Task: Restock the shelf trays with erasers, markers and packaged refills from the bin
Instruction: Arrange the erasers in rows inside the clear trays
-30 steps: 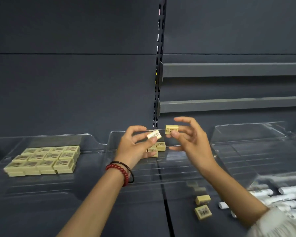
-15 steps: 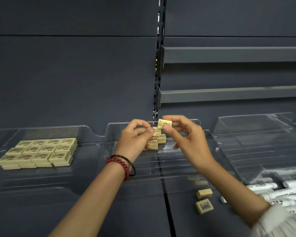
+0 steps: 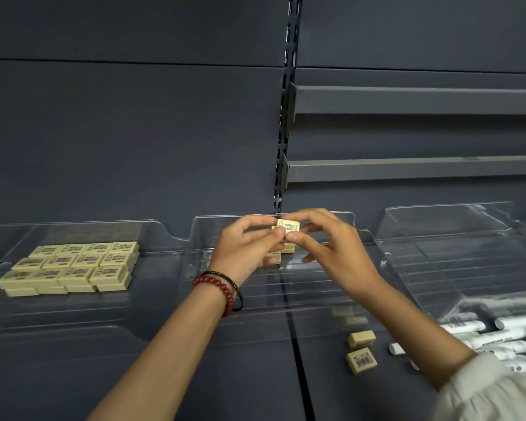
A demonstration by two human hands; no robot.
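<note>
Both hands meet over the middle clear tray. My right hand pinches a small cream eraser between thumb and fingers. My left hand touches the same eraser from the left with curled fingertips and seems to hold another eraser behind it, mostly hidden. A few erasers lie in the middle tray under the hands. The left clear tray holds several stacked erasers in rows. White markers lie in a heap at the lower right.
Two loose erasers lie on the dark shelf surface in front of the middle tray. A third clear tray stands at the right. Two grey shelf rails run across the back panel above.
The hands have come together: the right hand brought its eraser leftward against the left hand's fingers. The view has tilted up slightly.
</note>
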